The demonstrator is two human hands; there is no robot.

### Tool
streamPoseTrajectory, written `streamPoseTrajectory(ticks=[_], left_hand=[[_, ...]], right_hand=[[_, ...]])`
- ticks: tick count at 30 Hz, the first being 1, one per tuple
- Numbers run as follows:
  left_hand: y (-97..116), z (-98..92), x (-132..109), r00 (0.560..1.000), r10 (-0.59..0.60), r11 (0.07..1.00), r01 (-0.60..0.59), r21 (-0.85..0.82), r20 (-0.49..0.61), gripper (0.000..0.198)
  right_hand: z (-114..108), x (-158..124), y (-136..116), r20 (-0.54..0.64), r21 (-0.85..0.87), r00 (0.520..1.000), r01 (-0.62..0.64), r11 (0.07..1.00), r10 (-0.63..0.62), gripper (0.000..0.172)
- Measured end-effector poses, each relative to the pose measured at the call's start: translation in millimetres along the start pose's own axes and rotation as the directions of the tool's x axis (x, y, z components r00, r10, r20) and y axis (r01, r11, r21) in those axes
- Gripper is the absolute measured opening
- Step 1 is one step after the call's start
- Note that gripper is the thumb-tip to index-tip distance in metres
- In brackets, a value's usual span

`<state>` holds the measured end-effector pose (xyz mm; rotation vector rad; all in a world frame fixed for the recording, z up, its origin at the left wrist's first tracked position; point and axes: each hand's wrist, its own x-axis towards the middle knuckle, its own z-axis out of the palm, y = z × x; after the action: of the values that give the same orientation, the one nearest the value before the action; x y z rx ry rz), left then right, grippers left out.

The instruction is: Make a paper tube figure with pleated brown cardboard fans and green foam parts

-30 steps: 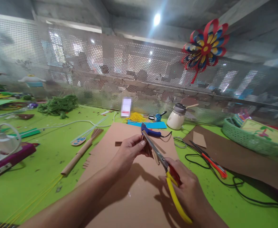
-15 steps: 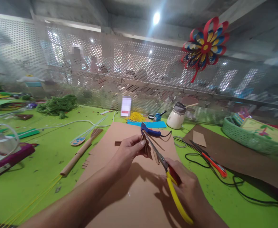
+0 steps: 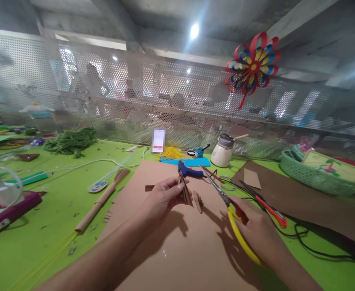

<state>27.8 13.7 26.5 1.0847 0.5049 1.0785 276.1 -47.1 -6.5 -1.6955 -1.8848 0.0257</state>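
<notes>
My left hand [image 3: 160,199] is closed in a pinch on a small bundle of brown paper strips [image 3: 185,190], held upright above a large tan sheet [image 3: 171,250]. My right hand [image 3: 257,232] grips the yellow and red handles of a pair of scissors [image 3: 229,208]. Their blades point up and left, clear of the strips. A loose brown strip [image 3: 197,201] lies on the tan sheet between the two hands. A blue glue gun [image 3: 189,170] rests just behind the strips.
A dark brown sheet [image 3: 304,202] with a black cable and an orange-handled tool [image 3: 269,209] lies to the right. A white jar [image 3: 222,150] and a green basket [image 3: 319,173] stand at the back. A rolled paper tube [image 3: 100,202] and a purple box [image 3: 7,208] sit left.
My right hand has drawn the scissors to the right, away from the strips. A cut strip now lies on the tan sheet. The view has tilted a little.
</notes>
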Motion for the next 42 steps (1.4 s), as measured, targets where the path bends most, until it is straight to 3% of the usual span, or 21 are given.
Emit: streamPoseTrajectory(ticks=[2, 6, 9, 12, 15, 17, 18, 20, 22, 24, 26, 28, 32, 34, 36, 38, 42], left_hand=[[1, -1.2, -1, 0.999, 0.006, 1.0, -0.005, -0.03, 0.032, 0.017], [1, -1.7, -3, 0.997, 0.018, 0.999, -0.015, -0.042, 0.081, 0.016], [1, 0.4, -3, 0.995, 0.013, 1.0, -0.012, -0.005, 0.103, 0.013], [0, 2.3, -2, 0.996, 0.016, 1.0, -0.018, 0.021, 0.09, 0.012], [-1, 3.0, -1, 0.998, 0.028, 0.998, -0.031, 0.053, 0.048, 0.014], [-3, 3.7, -1, 0.999, 0.044, 0.996, -0.045, 0.078, 0.021, 0.015], [-3, 4.3, -2, 0.998, 0.057, 0.994, -0.058, 0.088, 0.015, 0.015], [-4, 6.0, -4, 0.996, 0.082, 0.991, -0.084, 0.103, 0.026, 0.012], [-5, 7.9, -6, 0.994, 0.094, 0.987, -0.102, 0.128, 0.062, 0.009], [-6, 8.7, -7, 0.991, 0.1, 0.979, -0.113, 0.172, 0.083, 0.008], [-6, 7.8, -7, 0.993, 0.094, 0.973, -0.106, 0.206, 0.067, 0.01], [-5, 5.5, -6, 0.998, 0.061, 0.973, -0.067, 0.221, 0.034, 0.023], [-4, 2.1, -4, 0.993, -0.099, 0.976, 0.084, 0.2, 0.069, 0.052], [-6, 2.8, -3, 0.987, -0.154, 0.956, 0.139, 0.259, 0.038, 0.042], [-10, 4.1, -2, 0.987, -0.16, 0.889, 0.157, 0.429, -0.03, 0.027], [-15, 5.1, 0, 0.985, -0.159, 0.802, 0.165, 0.574, -0.06, 0.03], [-21, 6.4, 0, 0.981, -0.191, 0.71, 0.165, 0.684, -0.039, 0.029]], right_hand=[[-5, 1, 21, 0.098, -0.134, 0.994, -0.041, 0.99, 0.054, 0.036], [-6, -2, 71, 0.264, -0.257, 0.962, 0.0, 0.966, 0.07, 0.04], [-10, 1, 101, 0.316, -0.246, 0.944, -0.019, 0.969, 0.099, 0.042], [-23, 8, 104, 0.297, -0.215, 0.951, -0.017, 0.976, 0.082, 0.052], [-38, 16, 70, 0.177, -0.114, 0.983, -0.036, 0.993, 0.056, 0.044], [-42, 20, 31, 0.124, 0.105, 0.992, -0.05, 0.993, 0.037, 0.035], [-40, 22, 10, 0.182, 0.271, 0.983, -0.074, 0.96, 0.024, 0.033], [-32, 24, -29, 0.29, 0.597, 0.955, -0.124, 0.793, -0.069, 0.034], [-20, 26, -57, 0.35, 0.819, 0.927, -0.234, 0.524, -0.133, 0.037], [-8, 28, -71, 0.354, 0.893, 0.929, -0.303, 0.333, -0.104, 0.031], [-1, 31, -74, 0.313, 0.922, 0.949, -0.295, 0.252, -0.031, 0.024], [1, 35, -69, 0.262, 0.929, 0.965, -0.261, 0.262, 0.032, 0.02], [0, 44, -52, 0.16, 0.893, 0.986, -0.167, 0.418, 0.051, 0.018], [-1, 46, -45, 0.143, 0.864, 0.99, -0.132, 0.486, 0.016, 0.017], [-1, 46, -40, 0.167, 0.84, 0.986, -0.128, 0.527, -0.026, 0.016], [-1, 45, -37, 0.204, 0.828, 0.977, -0.136, 0.544, -0.066, 0.017], [-1, 42, -29, 0.264, 0.842, 0.957, -0.168, 0.513, -0.12, 0.018]])
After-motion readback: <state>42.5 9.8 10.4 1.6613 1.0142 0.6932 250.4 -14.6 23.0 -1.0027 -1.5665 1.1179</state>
